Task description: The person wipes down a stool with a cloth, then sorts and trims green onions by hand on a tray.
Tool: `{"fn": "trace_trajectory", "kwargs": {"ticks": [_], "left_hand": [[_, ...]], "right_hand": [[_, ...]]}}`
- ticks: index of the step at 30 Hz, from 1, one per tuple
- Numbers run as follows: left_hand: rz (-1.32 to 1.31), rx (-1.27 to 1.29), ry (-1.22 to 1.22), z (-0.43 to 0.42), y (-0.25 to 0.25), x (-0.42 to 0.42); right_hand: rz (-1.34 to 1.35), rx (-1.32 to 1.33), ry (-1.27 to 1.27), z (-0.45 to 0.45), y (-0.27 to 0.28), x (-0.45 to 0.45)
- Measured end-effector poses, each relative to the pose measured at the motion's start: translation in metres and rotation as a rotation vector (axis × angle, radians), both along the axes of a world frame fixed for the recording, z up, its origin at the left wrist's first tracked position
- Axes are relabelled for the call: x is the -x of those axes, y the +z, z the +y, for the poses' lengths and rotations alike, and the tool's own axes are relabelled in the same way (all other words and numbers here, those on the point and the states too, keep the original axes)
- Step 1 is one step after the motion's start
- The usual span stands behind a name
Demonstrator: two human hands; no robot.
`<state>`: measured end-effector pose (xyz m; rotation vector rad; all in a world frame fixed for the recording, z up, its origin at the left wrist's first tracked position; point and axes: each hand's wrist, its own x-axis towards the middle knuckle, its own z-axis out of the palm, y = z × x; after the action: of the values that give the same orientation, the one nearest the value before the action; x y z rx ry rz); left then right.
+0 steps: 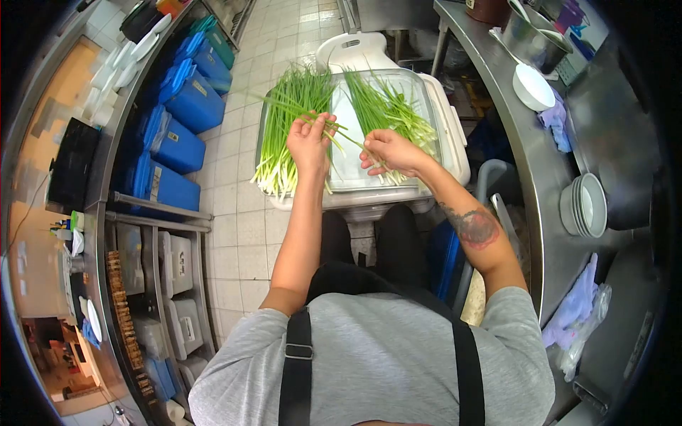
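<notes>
Two piles of green onions lie on a clear tray (369, 187) in front of me. The left pile (278, 145) has its white ends toward me; the right pile (398, 113) slants with its white ends to the lower right. Above the left pile's right side, my left hand (310, 138) is closed on several green onion stalks, their green tops pointing left. My right hand (387, 153) is pinched on the end of a thin stalk, over the tray near the right pile's white ends. A white board with a handle (355, 44) sits behind the tray.
Blue bins (192, 96) line the left side, above a shelf rack with white containers (177, 263). Along the right runs a steel counter (522, 142) bearing a white bowl (533, 86), stacked bowls (586, 206) and purple cloths (574, 302). A grey bin rim (490, 170) stands near my right forearm.
</notes>
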<state>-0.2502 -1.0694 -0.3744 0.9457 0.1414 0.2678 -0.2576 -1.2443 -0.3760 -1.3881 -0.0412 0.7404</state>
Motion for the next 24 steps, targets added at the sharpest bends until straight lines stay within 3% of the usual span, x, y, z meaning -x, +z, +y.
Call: {"fn": "trace_trajectory", "kwargs": {"ticks": [3,9,13,18,22,24], "left_hand": [[0.008,-0.069,-0.036,0.0,0.003,0.003],[0.019,-0.082,-0.073,-0.015,-0.004,0.008],[-0.011,-0.034,-0.132,-0.03,-0.01,0.013],[-0.005,0.002,-0.013,-0.03,-0.009,0.01],[-0.047,-0.053,0.013,-0.014,-0.004,0.005],[0.044,-0.318,0.045,0.01,0.002,0.004]], "right_hand": [[-0.017,-0.05,-0.085,0.007,0.006,0.001],[-0.265,0.047,-0.019,0.005,-0.015,-0.004],[-0.251,0.019,-0.06,0.009,-0.023,-0.005],[-0.122,-0.199,-0.213,0.014,-0.023,-0.007],[-0.116,-0.041,-0.406,-0.011,-0.034,-0.034],[-0.586,0.448,-0.504,-0.025,-0.019,-0.035]]}}
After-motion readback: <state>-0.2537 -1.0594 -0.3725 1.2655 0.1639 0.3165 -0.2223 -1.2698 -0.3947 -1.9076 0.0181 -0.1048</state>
